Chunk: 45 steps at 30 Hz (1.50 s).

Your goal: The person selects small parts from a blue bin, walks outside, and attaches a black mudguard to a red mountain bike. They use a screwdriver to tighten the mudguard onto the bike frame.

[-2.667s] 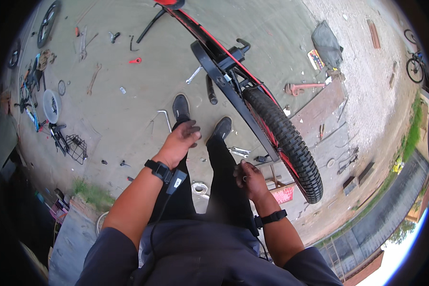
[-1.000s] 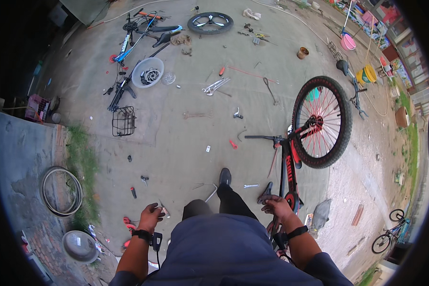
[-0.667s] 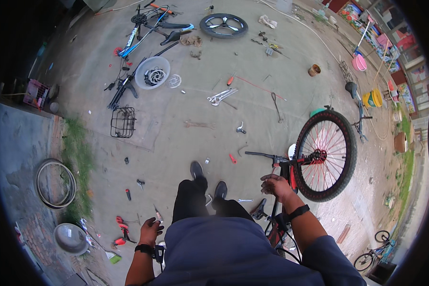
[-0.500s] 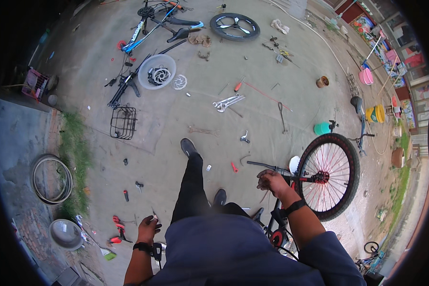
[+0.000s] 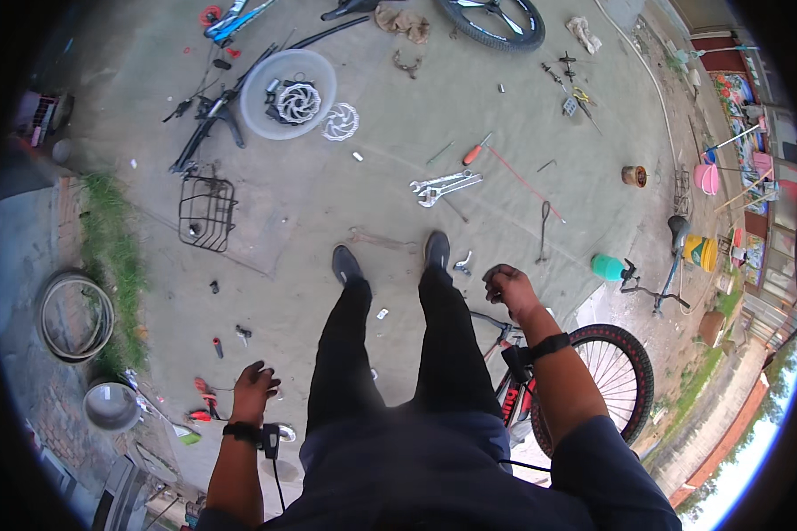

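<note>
My left hand (image 5: 255, 391) hangs low on the left, fingers loosely bent and apart, with no object visible in it. Below it on the ground lies a red tool (image 5: 205, 398). My right hand (image 5: 510, 290) is curled closed, palm side hidden, so I cannot make out whether it holds anything. Beneath my right forearm lies a bicycle (image 5: 515, 398) with a dark red frame, its red-spoked wheel (image 5: 618, 367) partly covered by my arm. A silver brake lever (image 5: 462, 263) rests between my right shoe and right hand.
Wrenches (image 5: 444, 186) and an orange screwdriver (image 5: 476, 150) lie ahead. Farther left are a wire basket (image 5: 207, 214), a round tub (image 5: 246, 96) with brake discs and a loose disc (image 5: 340, 122). A teal container (image 5: 606, 266) and a bare handlebar (image 5: 655, 294) stand right.
I have stepped forward, and both feet now stand side by side ahead of me. The red-spoked bicycle has slid lower in view. Both hands remain low, the right one farther forward.
</note>
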Motion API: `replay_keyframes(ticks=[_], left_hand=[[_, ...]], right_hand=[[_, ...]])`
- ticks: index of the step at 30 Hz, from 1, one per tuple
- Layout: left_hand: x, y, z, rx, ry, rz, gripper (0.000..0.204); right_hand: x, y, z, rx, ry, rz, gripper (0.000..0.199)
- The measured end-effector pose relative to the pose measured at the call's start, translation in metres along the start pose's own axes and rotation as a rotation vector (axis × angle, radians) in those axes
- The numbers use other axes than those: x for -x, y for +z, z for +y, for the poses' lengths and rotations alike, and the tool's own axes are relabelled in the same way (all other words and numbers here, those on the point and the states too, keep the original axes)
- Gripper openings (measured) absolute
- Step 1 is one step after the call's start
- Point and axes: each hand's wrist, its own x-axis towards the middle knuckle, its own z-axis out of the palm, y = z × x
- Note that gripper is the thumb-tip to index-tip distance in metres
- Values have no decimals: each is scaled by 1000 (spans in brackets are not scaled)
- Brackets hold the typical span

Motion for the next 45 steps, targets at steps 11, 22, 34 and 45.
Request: replay_keyframes(ticks=[11,22,34,45], left_hand=[[-58,81,-50,-20,-402,167,49],[-148,73,-115,-834,-59,92,35],[-163,61,-90,-933,106,97,32],[-135,183,107,-85,-106,101,48]], right_hand=[[-289,-43,24,54,227,142,34],[-526,-73,112,173,335,268,51],[-520,-67,95,-185,374,224,35],[-231,-13,-15,-367,378,-321,34]])
